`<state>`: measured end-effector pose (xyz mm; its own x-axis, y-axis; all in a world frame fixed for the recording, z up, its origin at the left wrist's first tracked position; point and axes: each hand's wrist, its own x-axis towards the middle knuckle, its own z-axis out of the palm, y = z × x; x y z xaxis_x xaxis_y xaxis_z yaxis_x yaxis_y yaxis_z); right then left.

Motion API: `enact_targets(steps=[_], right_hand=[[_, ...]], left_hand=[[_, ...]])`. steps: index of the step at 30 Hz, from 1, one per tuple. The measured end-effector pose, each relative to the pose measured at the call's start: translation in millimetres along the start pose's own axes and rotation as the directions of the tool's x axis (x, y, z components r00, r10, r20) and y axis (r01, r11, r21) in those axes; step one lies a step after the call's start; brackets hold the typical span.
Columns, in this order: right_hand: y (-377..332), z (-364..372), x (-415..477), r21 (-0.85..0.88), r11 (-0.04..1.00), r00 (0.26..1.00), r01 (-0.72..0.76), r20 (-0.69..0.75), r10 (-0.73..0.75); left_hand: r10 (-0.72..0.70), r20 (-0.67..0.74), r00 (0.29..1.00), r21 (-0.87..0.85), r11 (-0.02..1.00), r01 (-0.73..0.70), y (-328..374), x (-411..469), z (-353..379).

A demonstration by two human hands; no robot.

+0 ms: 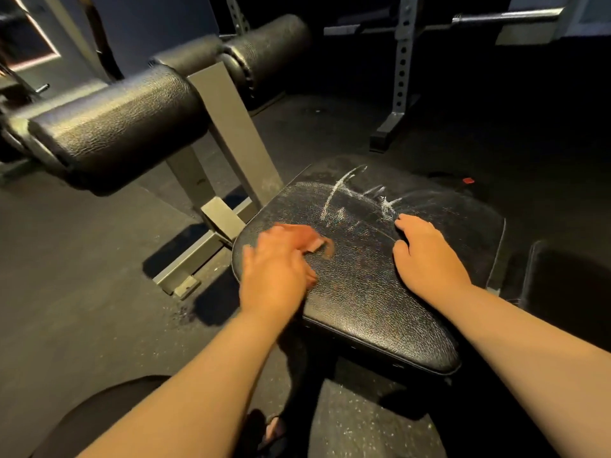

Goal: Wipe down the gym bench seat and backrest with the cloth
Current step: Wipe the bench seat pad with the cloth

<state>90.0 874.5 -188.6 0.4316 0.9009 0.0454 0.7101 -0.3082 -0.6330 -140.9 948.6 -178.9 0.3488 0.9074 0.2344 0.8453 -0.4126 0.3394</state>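
Two bare hands lie on the black padded bench seat [360,292]. The left hand [277,262] sits at the seat's left edge and is blurred. Its fingers [297,236] look curled towards the seat's middle. A small pinkish-orange bit of cloth [322,246] shows just past those fingertips, against the seat surface. Whether the fingers pinch the cloth or only press it down cannot be told through the blur. The right hand [426,256] rests palm down on the seat's right half, its fingers close together and lightly bent, holding nothing and well apart from the cloth. White streaks [350,190] mark the seat's far end, beyond both hands. Black roller pads [112,127] on a grey steel frame [231,127] stand left of the seat's far end.
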Motion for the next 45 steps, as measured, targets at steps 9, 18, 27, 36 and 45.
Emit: enact_targets(steps=[9,18,27,36,45], right_hand=[[-2.2,1.4,1.9,0.011,1.000,0.998,-0.015,-0.053,0.015],[-2.4,1.8,2.9,0.002,1.000,0.998,-0.026,-0.062,0.026],[-2.6,2.5,2.4,0.023,1.000,0.998,-0.010,-0.066,0.011],[0.8,4.2,5.6,0.076,0.997,0.997,0.015,-0.083,-0.009],[8.4,6.8,8.8,0.035,0.999,0.999,0.016,-0.042,-0.015]], left_hand=[[0.414,0.111,0.903,-0.044,0.910,-0.412,31.4,-43.7,5.6],[-0.195,-0.026,0.980,0.000,0.981,0.195,17.3,30.9,0.4],[0.110,0.095,0.989,0.041,0.993,-0.114,3.7,53.7,12.2],[0.480,0.203,0.854,-0.198,0.874,-0.444,78.4,31.0,54.5],[0.045,-0.038,0.998,0.112,0.993,-0.041,24.9,97.8,26.6]])
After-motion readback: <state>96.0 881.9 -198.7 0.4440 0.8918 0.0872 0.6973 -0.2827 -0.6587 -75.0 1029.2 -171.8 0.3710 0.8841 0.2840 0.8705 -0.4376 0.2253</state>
